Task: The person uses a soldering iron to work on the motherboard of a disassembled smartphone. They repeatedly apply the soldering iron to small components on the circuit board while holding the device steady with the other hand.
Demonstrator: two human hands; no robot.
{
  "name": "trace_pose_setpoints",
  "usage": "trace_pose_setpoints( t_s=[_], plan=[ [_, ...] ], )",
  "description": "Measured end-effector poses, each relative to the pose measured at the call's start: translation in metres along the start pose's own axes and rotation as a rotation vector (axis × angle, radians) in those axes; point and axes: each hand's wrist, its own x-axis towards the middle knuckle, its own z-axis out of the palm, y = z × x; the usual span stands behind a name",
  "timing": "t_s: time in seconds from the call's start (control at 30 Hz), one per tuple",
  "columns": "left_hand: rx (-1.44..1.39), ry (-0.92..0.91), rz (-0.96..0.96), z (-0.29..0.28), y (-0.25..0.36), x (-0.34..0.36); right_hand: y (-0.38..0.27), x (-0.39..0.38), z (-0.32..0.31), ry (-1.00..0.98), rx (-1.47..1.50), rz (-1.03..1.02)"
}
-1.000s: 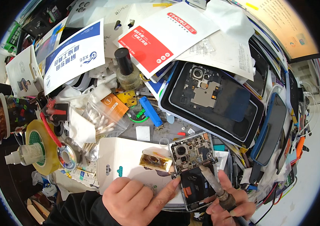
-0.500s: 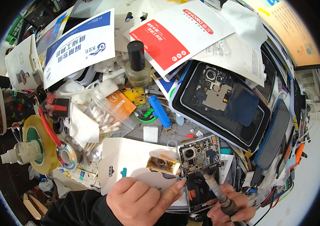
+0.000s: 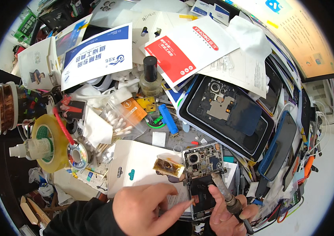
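Observation:
An opened phone [image 3: 203,163] lies on the white card in front of me, its circuit board bare at the upper end and a black battery [image 3: 202,192] below. My right hand [image 3: 230,212] grips a soldering iron [image 3: 226,193], whose worn metal barrel slants up-left over the phone's right side, near the board's lower edge. My left hand [image 3: 147,208] is at the phone's lower left, thumb and index finger apart. Its thumb tip reaches the phone's left edge beside a small orange patch; whether it touches is unclear. A small tray of amber rosin-like stuff [image 3: 168,168] sits left of the phone.
A white card package [image 3: 131,155] lies beneath the tray. Behind are a blue clamp-like piece [image 3: 168,120], a black-capped glass bottle [image 3: 150,80] and a larger opened phone [image 3: 230,108]. Leftward stand yellow tape [image 3: 60,141], a solder spool [image 3: 77,156] and bagged cotton swabs [image 3: 117,124].
My left index finger has lifted and parted from the thumb. The iron has shifted slightly relative to the phone, and my right fingers have opened out somewhat around it. The whole view has shifted.

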Motion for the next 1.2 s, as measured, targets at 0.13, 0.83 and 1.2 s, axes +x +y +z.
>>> trace_pose_setpoints(
  t_s=[0.13,0.83,1.2],
  plan=[
    [0.082,-0.100,-0.074,0.008,0.003,0.013,0.002,-0.005,-0.004,0.018,0.014,-0.041],
    [0.163,0.127,0.032,0.028,0.001,0.015,-0.001,-0.010,-0.025,-0.109,-0.018,0.002],
    [0.463,0.211,0.521,-0.007,-0.019,-0.004,0.001,-0.013,-0.026,-0.115,-0.109,-0.036]
  ],
)
